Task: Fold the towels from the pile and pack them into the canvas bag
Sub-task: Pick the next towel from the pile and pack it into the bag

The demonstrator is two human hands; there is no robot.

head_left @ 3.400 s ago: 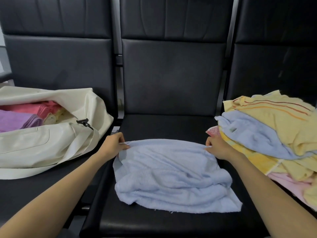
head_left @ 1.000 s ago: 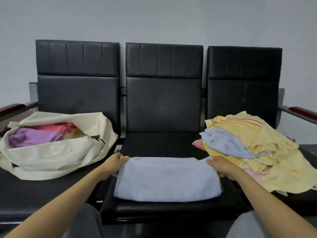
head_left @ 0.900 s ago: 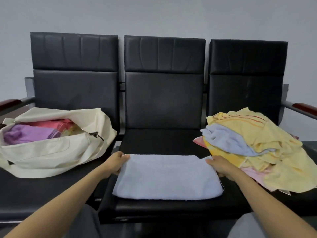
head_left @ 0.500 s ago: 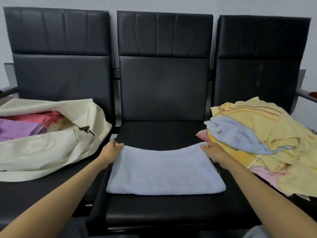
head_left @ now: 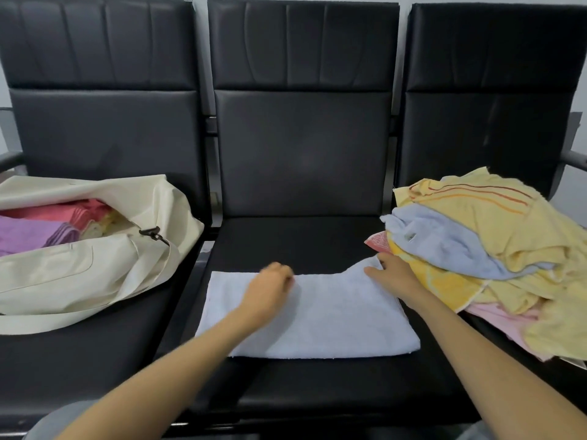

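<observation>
- Through the head camera, found the folded blue towel (head_left: 311, 319) lying flat on the front half of the middle seat (head_left: 301, 242), long side running across the cushion.
- Caught the left hand (head_left: 270, 287) over the towel's far edge, a little left of the middle seat's centre; too blurred to tell a grip from a mere touch.
- Saw the right hand (head_left: 392, 273) at the towel's far right corner, near the middle seat's right edge, fingers and thumb pinching that corner, the cloth there raised a little off the cushion.
- Noted the canvas bag (head_left: 95, 274) slumped on the chair to the left of the middle seat, mouth gaping open.
- Made out towels already packed inside: a purple towel (head_left: 25, 231) farthest from the middle seat, a coral towel (head_left: 63, 211) behind it, a pale yellow towel (head_left: 101, 225) nearest the middle seat.
- Spotted a black clip (head_left: 152, 233) on the bag's end closest to the middle seat, and a strap (head_left: 63, 322) trailing along the bag's front.
- Found the pile (head_left: 524, 281) heaped on the chair to the right of the middle seat, its near edge just beside the right hand.
- Picked out a striped yellow towel (head_left: 476, 198) on top, a crumpled light blue towel (head_left: 444, 242) on the side facing the middle seat, and a pink towel (head_left: 495, 319) at the bottom.
</observation>
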